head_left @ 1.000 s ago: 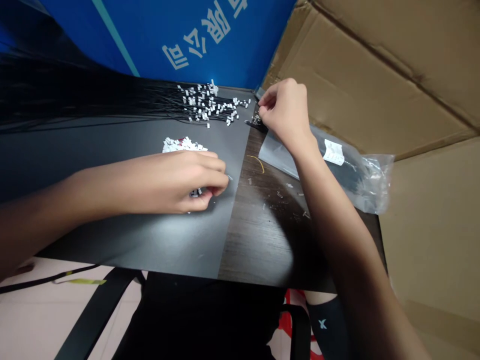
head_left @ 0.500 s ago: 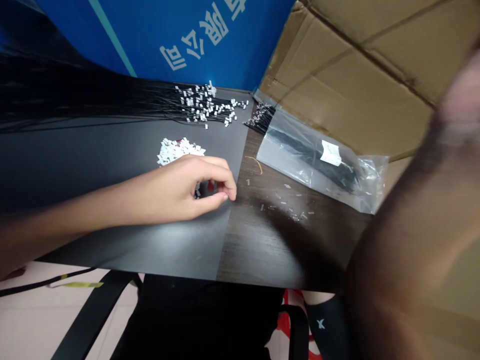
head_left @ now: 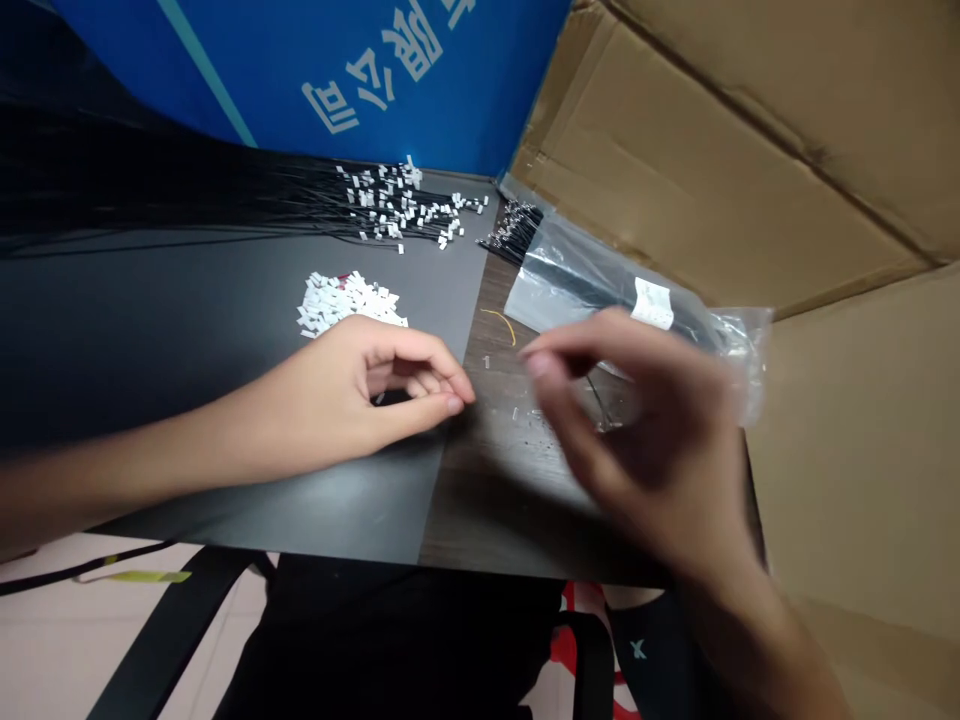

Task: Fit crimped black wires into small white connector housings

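My left hand [head_left: 405, 390] hovers over the seam between the grey mat and the wood, thumb and forefinger pinched together. Anything at those fingertips is too small to make out. Just behind it lies a heap of small white connector housings [head_left: 349, 300]. My right hand [head_left: 645, 430], smeared by motion, is over the wooden part of the table, thumb and forefinger tips together and pointing at the left hand. A thin dark strand [head_left: 598, 395], like a wire, shows in the gap of its fingers; whether they hold it is unclear. The two hands are apart.
Black wires with white connectors [head_left: 405, 205] lie along the back. A clear plastic bag [head_left: 570, 265] holds black wires [head_left: 517, 230] with metal ends sticking out. A yellow strand [head_left: 501, 322] and small clear pieces [head_left: 516, 413] lie on the wood. Cardboard [head_left: 690, 150] bounds the right side.
My right hand has swung in from the far right to above the wood, nearer the left hand. My left hand keeps its pinch in nearly the same place. The view has shifted slightly.
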Motion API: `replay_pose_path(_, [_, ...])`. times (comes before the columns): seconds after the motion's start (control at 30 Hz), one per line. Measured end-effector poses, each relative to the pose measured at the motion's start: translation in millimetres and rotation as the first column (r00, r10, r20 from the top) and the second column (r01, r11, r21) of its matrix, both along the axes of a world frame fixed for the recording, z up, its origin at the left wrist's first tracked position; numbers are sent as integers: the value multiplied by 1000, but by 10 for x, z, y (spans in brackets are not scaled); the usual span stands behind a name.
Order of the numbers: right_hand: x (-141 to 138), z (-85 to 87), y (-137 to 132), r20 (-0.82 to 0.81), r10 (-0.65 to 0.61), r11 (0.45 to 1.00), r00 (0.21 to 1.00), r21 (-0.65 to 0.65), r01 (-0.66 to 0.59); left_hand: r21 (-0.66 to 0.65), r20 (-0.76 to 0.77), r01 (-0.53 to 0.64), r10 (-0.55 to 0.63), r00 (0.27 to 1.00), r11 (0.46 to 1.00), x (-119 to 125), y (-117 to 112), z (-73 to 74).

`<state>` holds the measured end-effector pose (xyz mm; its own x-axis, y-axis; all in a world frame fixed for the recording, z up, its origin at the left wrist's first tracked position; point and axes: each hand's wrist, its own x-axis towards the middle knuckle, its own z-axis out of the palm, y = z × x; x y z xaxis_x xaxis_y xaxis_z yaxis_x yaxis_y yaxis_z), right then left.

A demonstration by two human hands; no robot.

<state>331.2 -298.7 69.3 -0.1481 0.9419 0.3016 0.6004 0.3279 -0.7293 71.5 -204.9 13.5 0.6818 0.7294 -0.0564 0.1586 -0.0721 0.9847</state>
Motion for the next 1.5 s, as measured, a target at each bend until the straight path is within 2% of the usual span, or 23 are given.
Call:
replay_pose_path(0.07, [-76, -211, 15, -73, 55, 994, 996, -90, -61, 7, 4, -17, 17, 1000, 1000, 2, -34, -30])
replay_pose_path(0.13, [-118, -387, 25, -153, 44, 984, 987, -162, -69, 76, -3, -26, 27, 1000, 997, 5, -60, -61])
replay_pose_path(0.2, [-127, -491, 19, -206, 18, 977, 978, -203, -60, 143, -8, -34, 35, 999, 989, 7, -83, -87])
replay_pose_path(0.33, [-117, -534, -9, -291, 17, 955, 957, -279, -102, 148, -6, -48, 49, 999, 988, 6, -113, -116])
replay_pose_path(0.53, [-133, -577, -7, -363, 9, 944, 932, -303, -127, 146, -7, -42, 44, 999, 988, -3, -99, -114])
replay_pose_path(0.6, [-145, -601, -12, -348, 22, 955, 937, -269, -123, 171, -5, -46, 48, 999, 984, -7, -97, -104])
replay_pose_path(0.77, [-184, -657, -40, -239, 49, 995, 970, -76, -69, 246, -23, -58, 66, 998, 967, -28, -110, -100])
replay_pose_path(0.87, [-185, -694, -49, -179, 63, 998, 982, 11, -62, 235, -16, -69, 75, 997, 969, -30, -119, -121])
replay_pose_path(1.07, [-165, -816, -61, 111, 51, 954, 992, 290, -82, 143, -37, -78, 84, 996, 987, -29, -133, -133])
replay_pose_path(1.17, [-170, -873, -79, 186, 2, 932, 983, 356, -69, 120, -50, -78, 85, 995, 990, -39, -138, -113])
replay_pose_path(1.27, [-184, -871, -101, 228, -16, 919, 973, 386, -75, 175, -47, -72, 82, 996, 982, -34, -136, -96])
replay_pose_path(1.33, [-192, -817, -104, 186, 9, 933, 982, 353, -75, 289, -41, -70, 85, 996, 955, -27, -125, -95])
replay_pose_path(1.37, [-192, -776, -97, 114, 30, 953, 993, 295, -63, 365, -26, -67, 83, 996, 929, -28, -117, -97])
replay_pose_path(1.43, [-178, -683, -62, -119, 50, 997, 992, 62, -43, 493, -1, -47, 55, 998, 869, -47, -104, -101])
replay_pose_path(1.47, [-164, -639, -34, -245, 39, 994, 969, -93, -63, 527, -7, -31, 41, 999, 850, -66, -101, -102])
replay_pose_path(1.5, [-147, -603, -1, -355, 17, 965, 935, -237, -107, 538, -23, -14, 32, 999, 843, -89, -101, -100])
